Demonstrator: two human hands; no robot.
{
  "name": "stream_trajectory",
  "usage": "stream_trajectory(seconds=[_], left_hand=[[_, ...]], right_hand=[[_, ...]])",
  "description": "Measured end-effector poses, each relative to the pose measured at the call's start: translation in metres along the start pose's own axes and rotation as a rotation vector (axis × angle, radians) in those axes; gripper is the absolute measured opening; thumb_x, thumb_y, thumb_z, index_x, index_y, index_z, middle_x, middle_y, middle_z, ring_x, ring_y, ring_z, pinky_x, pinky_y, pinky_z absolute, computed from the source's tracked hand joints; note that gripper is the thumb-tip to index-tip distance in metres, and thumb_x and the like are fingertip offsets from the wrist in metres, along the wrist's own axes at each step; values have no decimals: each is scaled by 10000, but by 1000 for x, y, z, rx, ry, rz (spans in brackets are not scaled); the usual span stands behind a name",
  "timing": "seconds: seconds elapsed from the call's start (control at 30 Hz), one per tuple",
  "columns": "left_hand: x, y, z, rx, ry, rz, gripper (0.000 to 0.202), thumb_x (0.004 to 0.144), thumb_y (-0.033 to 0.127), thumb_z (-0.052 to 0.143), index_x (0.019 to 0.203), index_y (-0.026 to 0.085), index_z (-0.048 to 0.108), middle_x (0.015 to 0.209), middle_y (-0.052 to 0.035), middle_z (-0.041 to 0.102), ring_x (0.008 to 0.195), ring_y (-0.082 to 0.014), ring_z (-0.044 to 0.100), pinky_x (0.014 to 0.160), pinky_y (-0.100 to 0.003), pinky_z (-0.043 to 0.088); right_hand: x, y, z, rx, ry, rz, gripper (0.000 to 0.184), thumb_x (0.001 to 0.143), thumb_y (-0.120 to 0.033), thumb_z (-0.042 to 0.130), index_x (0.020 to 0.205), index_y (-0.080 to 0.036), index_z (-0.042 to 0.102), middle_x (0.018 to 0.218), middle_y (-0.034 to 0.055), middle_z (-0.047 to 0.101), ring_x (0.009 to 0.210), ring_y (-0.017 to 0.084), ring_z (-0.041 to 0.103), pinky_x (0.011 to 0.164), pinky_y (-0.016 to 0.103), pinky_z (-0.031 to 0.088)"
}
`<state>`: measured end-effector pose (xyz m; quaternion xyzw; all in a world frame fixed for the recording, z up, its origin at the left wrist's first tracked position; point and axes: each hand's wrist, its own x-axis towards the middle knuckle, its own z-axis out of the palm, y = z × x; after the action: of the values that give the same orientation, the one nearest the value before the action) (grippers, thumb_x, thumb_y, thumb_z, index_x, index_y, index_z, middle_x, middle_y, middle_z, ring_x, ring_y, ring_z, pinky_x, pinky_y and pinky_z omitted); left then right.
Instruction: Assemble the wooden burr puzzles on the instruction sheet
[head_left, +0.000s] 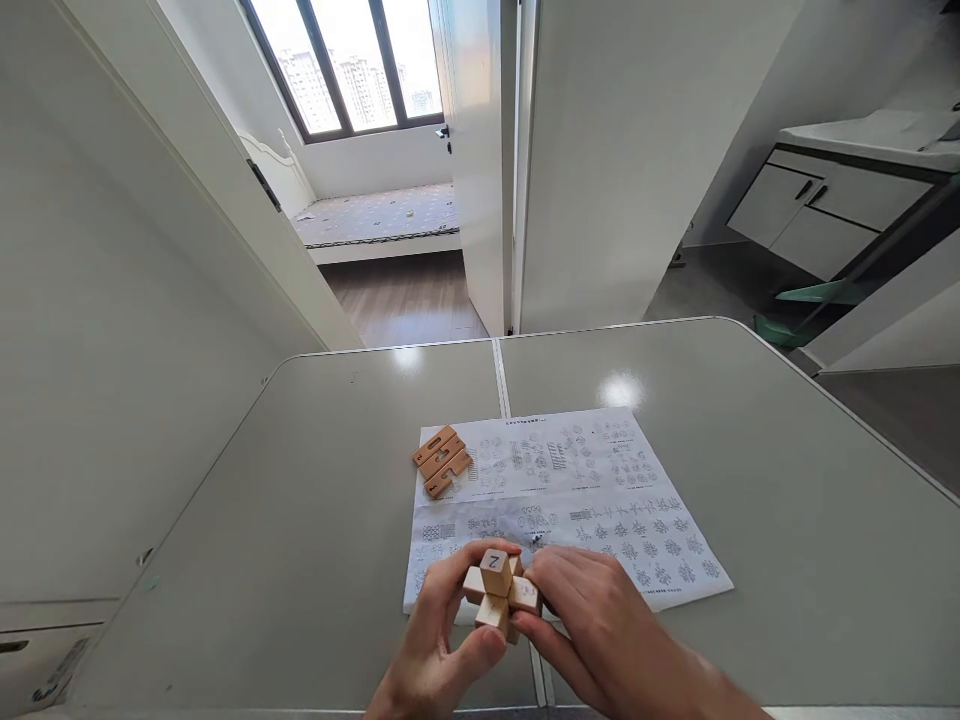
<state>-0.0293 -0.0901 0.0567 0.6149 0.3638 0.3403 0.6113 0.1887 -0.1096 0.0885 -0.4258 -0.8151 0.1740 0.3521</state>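
Note:
A small wooden burr puzzle (500,592) of crossed light-wood bars, one end marked with a number, is held just above the near table edge. My left hand (435,640) grips it from the left, with thumb and fingers wrapped round its bars. Closed round its right side is my right hand (600,625), fingertips pressed on one bar. Under the puzzle lies a printed instruction sheet (559,500). Three darker notched wooden pieces (442,461) lie side by side on the sheet's far left corner, away from both hands.
The grey table (300,520) has a seam down its middle and rounded far corners. Beyond it stand a white wall and a door, with an open doorway to a room with a window. Cabinets (810,205) stand at the far right.

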Motion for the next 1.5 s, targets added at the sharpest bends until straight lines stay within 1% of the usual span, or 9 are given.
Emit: stream_trajectory(seconds=[0.4, 0.67, 0.8, 0.87, 1.0, 1.2, 1.37, 1.43, 1.5], left_hand=[[2, 1, 7, -178, 33, -74, 684, 902, 650, 671, 1397, 185, 582, 1332, -152, 618, 1103, -299, 650, 918, -378, 570], [4, -3, 9, -231, 34, -98, 634, 922, 600, 681, 1406, 201, 582, 1404, -154, 618, 1160, -316, 659, 936, -376, 578], [5, -6, 8, -216, 29, -11, 696, 897, 576, 729, 1458, 209, 543, 1493, -165, 573, 1298, -375, 615, 1082, -439, 525], [5, -5, 9, -203, 34, 24, 725, 883, 559, 754, 1470, 195, 534, 1483, -176, 581, 1324, -394, 602, 1108, -452, 513], [5, -1, 13, -143, 44, 78, 765, 850, 508, 798, 1476, 161, 530, 1365, -199, 651, 1265, -411, 642, 1050, -460, 562], [6, 7, 16, 58, 108, 239, 718, 826, 450, 786, 1449, 193, 539, 1306, -171, 697, 1205, -387, 684, 980, -458, 604], [13, 17, 10, 292, 119, 393, 686, 838, 359, 794, 1454, 256, 510, 1304, -132, 705, 1166, -315, 709, 927, -384, 620], [16, 21, 7, 362, 118, 490, 725, 829, 370, 831, 1465, 260, 500, 1309, -133, 698, 1190, -309, 698, 959, -395, 609], [20, 23, 6, 394, 125, 590, 745, 824, 376, 856, 1464, 247, 499, 1301, -145, 697, 1203, -305, 693, 1000, -420, 593]], right_hand=[[8, 9, -7, -16, -49, -56, 316, 1142, -352, 324, 931, -208, 510, 806, 22, 675, 666, 166, 620, 635, 285, 441], [7, 15, -2, -24, -41, -59, 317, 1139, -343, 313, 916, -212, 497, 781, 12, 640, 654, 170, 591, 636, 290, 418], [10, 14, -3, -10, -31, -30, 321, 1126, -331, 338, 871, -214, 493, 744, 2, 614, 615, 157, 545, 610, 288, 379], [11, 11, -4, 2, -23, -16, 314, 1115, -316, 357, 849, -215, 489, 731, -3, 604, 611, 151, 537, 613, 284, 369], [11, 5, -7, 51, 25, -3, 325, 1106, -301, 364, 813, -216, 474, 690, -20, 574, 578, 133, 521, 598, 267, 347], [11, -5, -6, 157, 50, 59, 336, 1084, -293, 385, 757, -223, 418, 643, -37, 509, 542, 118, 457, 564, 258, 311], [7, -10, 0, 335, -38, 239, 360, 1087, -337, 354, 742, -233, 358, 638, -46, 458, 544, 118, 399, 550, 262, 293], [5, -12, 2, 424, -71, 318, 378, 1096, -370, 329, 743, -237, 345, 627, -52, 434, 534, 117, 378, 534, 258, 292], [4, -15, 0, 459, -83, 322, 384, 1096, -395, 328, 747, -237, 357, 627, -50, 444, 536, 117, 390, 532, 254, 304]])
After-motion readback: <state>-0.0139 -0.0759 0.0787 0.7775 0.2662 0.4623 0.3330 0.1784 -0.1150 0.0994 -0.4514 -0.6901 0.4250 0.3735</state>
